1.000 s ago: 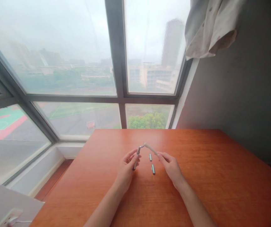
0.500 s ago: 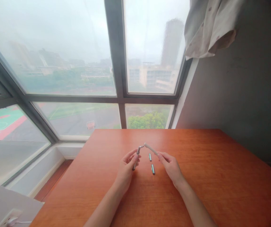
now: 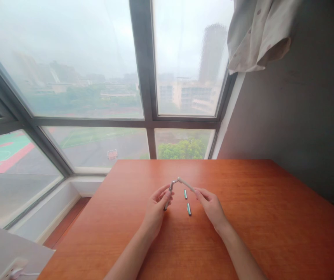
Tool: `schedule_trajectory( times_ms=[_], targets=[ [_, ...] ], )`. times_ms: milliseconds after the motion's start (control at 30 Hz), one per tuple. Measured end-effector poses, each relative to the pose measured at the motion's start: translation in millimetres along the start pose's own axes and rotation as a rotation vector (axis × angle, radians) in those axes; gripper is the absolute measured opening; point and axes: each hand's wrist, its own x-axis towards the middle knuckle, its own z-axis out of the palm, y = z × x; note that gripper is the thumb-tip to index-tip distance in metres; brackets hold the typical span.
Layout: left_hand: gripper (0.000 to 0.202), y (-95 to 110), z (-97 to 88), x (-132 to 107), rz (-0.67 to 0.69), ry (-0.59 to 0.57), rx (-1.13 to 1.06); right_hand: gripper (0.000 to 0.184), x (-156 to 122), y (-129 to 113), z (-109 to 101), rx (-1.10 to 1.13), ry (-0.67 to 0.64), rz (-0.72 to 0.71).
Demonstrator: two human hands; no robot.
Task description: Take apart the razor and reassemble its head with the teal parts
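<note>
My left hand pinches a slim silver stick that leans up and to the right. My right hand pinches a pale stick that leans up and to the left. Their upper ends meet in a peak above the orange-brown wooden table. Two short greenish metal cylinders lie on the table between my hands, one farther, one nearer.
A large window with dark frames stands beyond the table's far edge. A grey wall runs along the right, with pale cloth hanging at the top. A white socket with a plug sits at the lower left.
</note>
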Motion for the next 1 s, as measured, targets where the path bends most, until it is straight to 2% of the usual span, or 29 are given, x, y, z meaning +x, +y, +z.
schedule_trajectory(
  times_ms=[267,433,600,767,1000],
  targets=[
    [0.047,-4.3,-5.4,6.2,-0.013,-0.020,0.002,0.041,-0.7,-0.7,1.1,0.016,-0.032,-0.026],
    [0.046,-5.6,-6.5,6.1,-0.022,-0.029,-0.002,0.042,-0.6,-0.4,0.3,0.003,0.009,-0.013],
    [0.046,-5.7,-6.9,6.0,-0.026,-0.042,-0.011,0.039,-0.7,-0.5,2.4,0.012,-0.030,-0.040],
    [0.046,-4.7,-7.0,4.9,-0.038,-0.050,-0.036,0.040,-0.2,2.7,2.5,0.003,0.014,-0.015],
    [0.044,-4.1,-6.8,4.2,-0.041,-0.061,-0.052,0.038,-0.1,3.0,2.1,0.028,0.004,-0.018]
  ],
)
